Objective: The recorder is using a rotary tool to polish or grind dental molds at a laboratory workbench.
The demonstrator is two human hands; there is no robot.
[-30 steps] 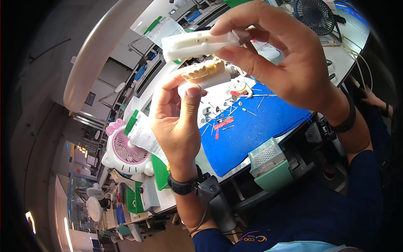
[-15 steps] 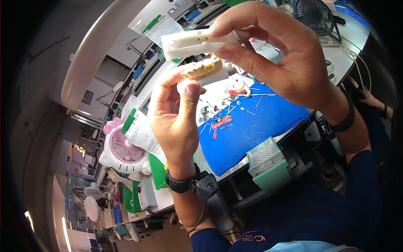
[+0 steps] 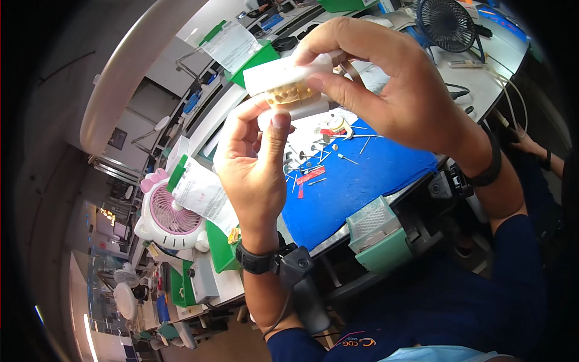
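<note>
Between the thumb and fingers of my left hand [image 3: 253, 163] is a dental model [image 3: 292, 96], with a row of tan teeth on a white base. My right hand [image 3: 386, 84] pinches a white block-shaped piece [image 3: 271, 73], which lies over the teeth like an upper half. The two pieces meet or nearly meet; glare hides the exact contact. Both hands are raised above a blue cloth [image 3: 356, 187]. On the cloth and white paper beneath are several small rotary burs and discs [image 3: 319, 151] and a red strip [image 3: 310, 175].
A pink-and-white fan [image 3: 175, 208] stands at left near green trays [image 3: 222, 247]. A dark fan [image 3: 446, 25] is at the far right. A pale lamp arm [image 3: 129, 66] crosses the upper left. A green-and-white padded rest [image 3: 377, 232] juts from the table's front edge. Another person's hand [image 3: 531, 143] shows at right.
My right hand has lowered the white piece onto or close against the teeth of the model; before, a gap showed between them. My left hand has stayed nearly in place.
</note>
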